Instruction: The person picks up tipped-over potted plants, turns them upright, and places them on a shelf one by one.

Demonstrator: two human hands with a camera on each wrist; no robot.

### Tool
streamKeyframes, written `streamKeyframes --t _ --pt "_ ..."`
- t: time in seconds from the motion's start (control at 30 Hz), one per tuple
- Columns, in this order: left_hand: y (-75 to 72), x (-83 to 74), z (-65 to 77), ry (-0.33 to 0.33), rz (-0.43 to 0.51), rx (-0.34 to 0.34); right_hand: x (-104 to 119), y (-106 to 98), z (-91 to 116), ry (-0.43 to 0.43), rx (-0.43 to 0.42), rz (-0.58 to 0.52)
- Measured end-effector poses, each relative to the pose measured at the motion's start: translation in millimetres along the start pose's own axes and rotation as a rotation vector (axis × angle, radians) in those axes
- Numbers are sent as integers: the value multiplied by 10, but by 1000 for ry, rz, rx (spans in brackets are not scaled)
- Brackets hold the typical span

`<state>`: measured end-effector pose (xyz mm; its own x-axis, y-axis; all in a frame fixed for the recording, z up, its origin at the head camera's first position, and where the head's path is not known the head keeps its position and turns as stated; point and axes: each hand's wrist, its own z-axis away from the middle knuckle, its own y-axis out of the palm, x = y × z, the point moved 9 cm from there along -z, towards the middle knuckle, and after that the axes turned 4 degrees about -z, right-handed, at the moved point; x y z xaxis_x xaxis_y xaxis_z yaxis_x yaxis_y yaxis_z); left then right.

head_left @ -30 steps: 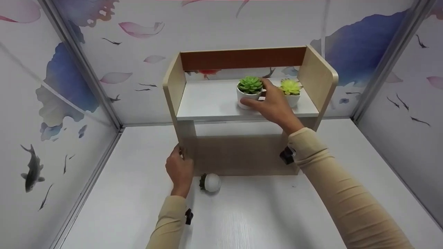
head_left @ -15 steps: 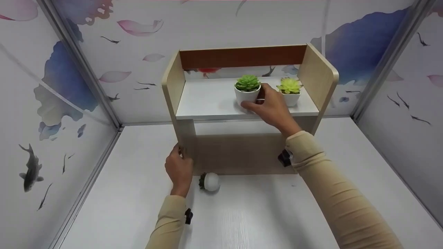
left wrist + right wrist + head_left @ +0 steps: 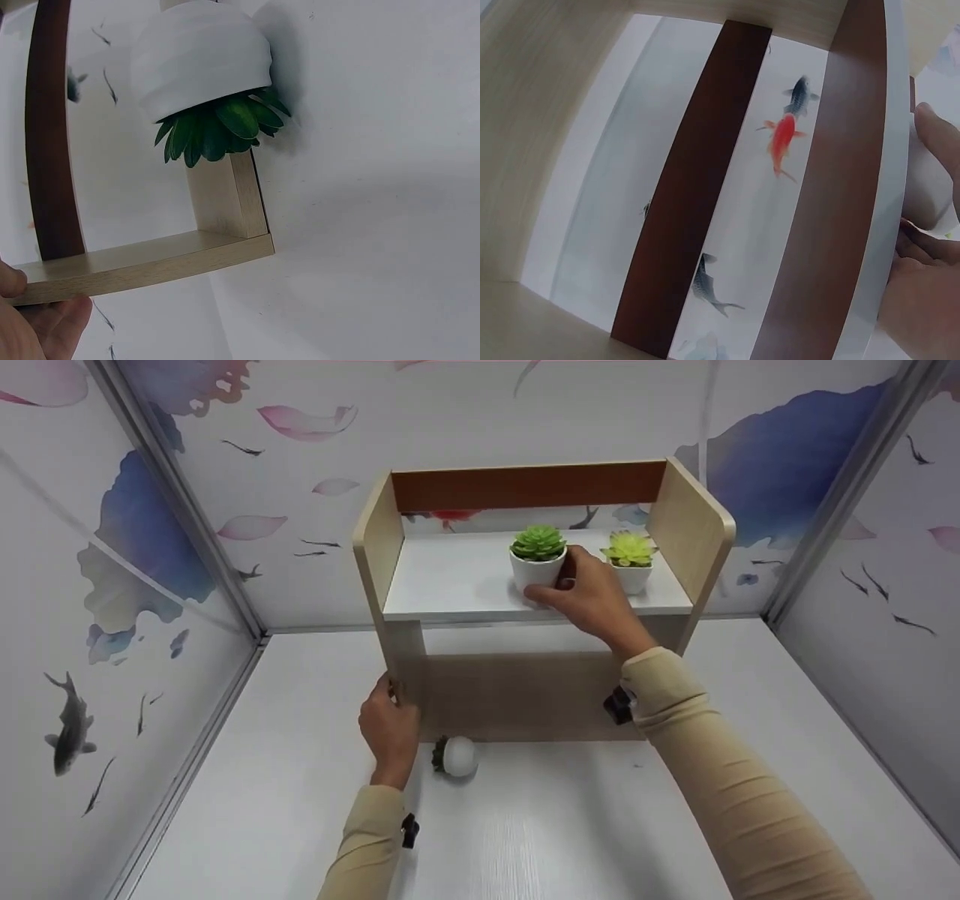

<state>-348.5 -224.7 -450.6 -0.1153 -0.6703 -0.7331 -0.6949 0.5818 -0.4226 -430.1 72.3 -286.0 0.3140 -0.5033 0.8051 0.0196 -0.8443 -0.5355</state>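
Observation:
My right hand holds a white pot with a green succulent from its right side, thumb across the front, on the upper board of a small wooden shelf. To its right on that board stands a second white pot with a yellow-green succulent. My left hand grips the front edge of the shelf's left side panel, thumb on one face and fingers on the other. A third potted succulent lies tipped over on the white table, its dark green leaves pointing left. In the right wrist view the held pot is partly hidden.
The shelf's lower bay lies under the upper board, with a brown rail across its back. White panel walls with painted fish and petals enclose the white table at the back and sides.
The right hand and the green succulent have shifted slightly left on the upper board. The left hand and the tipped pot stay in place.

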Motion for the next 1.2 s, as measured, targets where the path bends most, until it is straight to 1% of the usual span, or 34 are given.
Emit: streamKeyframes --t 0.23,0.33,0.43,0.63,0.77,0.87,0.97,1.2 --pt "3 -11 15 -5 -3 3 -27 -35 82 5 -11 -114" --pt "1 -23 12 -1 -3 -1 -51 -73 139 17 -21 -139" --pt "-4 -41 0 18 -4 -10 -70 -120 202 17 -33 -150" --pt "2 -48 8 26 1 -6 -17 -218 329 -39 -71 -140" --pt "-7 -59 11 30 6 -8 129 -273 437 -95 -98 -121" --pt "-9 -47 10 19 2 -7 240 -286 526 -137 -107 -119" --pt "-1 -31 16 7 0 3 310 -264 626 -164 -105 -115" --pt "2 -28 20 18 -6 1 395 -111 862 -240 -96 -143"
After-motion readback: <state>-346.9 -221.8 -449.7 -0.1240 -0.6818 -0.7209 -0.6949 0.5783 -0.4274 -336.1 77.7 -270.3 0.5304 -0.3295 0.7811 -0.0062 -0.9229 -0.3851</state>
